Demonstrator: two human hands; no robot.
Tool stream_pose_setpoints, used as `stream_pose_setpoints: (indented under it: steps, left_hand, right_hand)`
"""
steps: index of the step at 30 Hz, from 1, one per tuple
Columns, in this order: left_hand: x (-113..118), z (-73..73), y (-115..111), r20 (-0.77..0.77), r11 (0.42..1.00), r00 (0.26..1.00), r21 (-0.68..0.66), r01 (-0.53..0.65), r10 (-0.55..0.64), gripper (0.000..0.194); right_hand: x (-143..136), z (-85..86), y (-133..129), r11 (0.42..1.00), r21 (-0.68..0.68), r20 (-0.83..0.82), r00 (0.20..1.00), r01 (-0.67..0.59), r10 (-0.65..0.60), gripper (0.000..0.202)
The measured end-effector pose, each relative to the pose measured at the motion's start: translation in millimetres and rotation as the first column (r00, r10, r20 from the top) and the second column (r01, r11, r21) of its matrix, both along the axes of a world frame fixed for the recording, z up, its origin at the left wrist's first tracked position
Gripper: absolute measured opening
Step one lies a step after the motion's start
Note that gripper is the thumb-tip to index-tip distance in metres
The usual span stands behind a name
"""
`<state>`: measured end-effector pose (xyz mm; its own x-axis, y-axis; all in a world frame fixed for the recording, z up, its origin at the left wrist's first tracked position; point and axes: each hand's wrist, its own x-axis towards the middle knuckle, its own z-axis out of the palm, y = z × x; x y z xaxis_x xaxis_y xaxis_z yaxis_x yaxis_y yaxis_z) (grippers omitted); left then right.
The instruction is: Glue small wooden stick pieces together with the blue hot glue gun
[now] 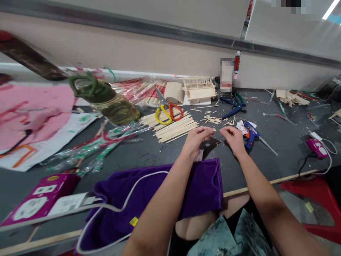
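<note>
Both hands are held close together over the dark table, fingertips pinched and a small gap between them. My left hand has thumb and forefinger pressed together; a tiny pale bit shows at the tips, too small to name. My right hand is pinched the same way, and whatever it grips cannot be made out. Just right of it lies a blue glue gun with a clear glue stick in its back. Short cut stick pieces lie beyond the fingers. Left of them, scissors with yellow and orange handles rest on a pile of thin wooden sticks.
A small wooden stick model and blue-handled pliers stand further back. A green bottle and plastic wrappers lie left. Purple cloth hangs over the front edge. Magenta power strips with cables sit at both sides.
</note>
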<state>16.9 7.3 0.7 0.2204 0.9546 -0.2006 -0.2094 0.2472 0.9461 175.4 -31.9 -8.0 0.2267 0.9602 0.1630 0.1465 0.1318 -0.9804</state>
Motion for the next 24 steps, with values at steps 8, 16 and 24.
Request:
stream_pose_setpoints:
  steps: [8, 16, 24]
  left_hand:
    - [-3.9, -0.5, 4.0, 0.026, 0.999, 0.999, -0.009, -0.031, 0.031, 0.03]
    - [-3.8, 4.0, 2.3, 0.044, 1.0, 0.999, -0.024, -0.014, 0.015, 0.026]
    - [-3.0, 6.5, 2.7, 0.076, 1.0, 0.997, -0.02, -0.011, 0.013, 0.025]
  right_hand:
    - [4.1, 4.7, -5.9, 0.996, 0.085, 0.188, 0.981, 0.039, -0.054, 0.034]
    - [9.0, 19.9, -12.1, 0.998, -0.009, 0.568, 0.821, -0.067, 0.06, 0.012]
    - [15.1, 24.2, -26.8, 0.994, -0.102, 0.812, 0.58, 0.037, 0.061, 0.013]
